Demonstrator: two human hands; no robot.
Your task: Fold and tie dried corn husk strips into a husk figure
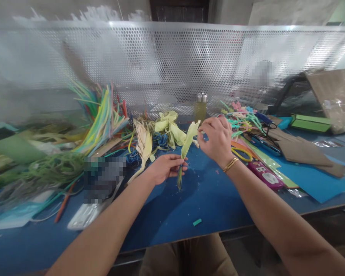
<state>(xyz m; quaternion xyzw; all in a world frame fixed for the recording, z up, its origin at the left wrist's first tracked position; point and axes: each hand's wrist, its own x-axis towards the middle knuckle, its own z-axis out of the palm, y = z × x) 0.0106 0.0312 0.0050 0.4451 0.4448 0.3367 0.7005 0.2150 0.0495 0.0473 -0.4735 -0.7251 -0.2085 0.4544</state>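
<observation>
My left hand (pixel 165 167) is closed around the lower part of a yellow-green corn husk strip (pixel 189 140), held upright above the blue table (pixel 201 199). My right hand (pixel 215 140), with a gold bracelet at the wrist, pinches the upper edge of the same husk near its tip. The husk's thin green stem end hangs below my left fingers. More pale husks (pixel 161 132) lie in a heap just behind my hands.
A bundle of coloured plastic strips (pixel 103 119) lies at the left. A small glass bottle (pixel 201 107) stands by the perforated metal screen (pixel 172 65). Yellow-handled scissors (pixel 241 153), pipe-cleaner flowers (pixel 241 117), brown paper and green boxes (pixel 310 123) fill the right. A small teal scrap (pixel 197 222) lies near the front edge.
</observation>
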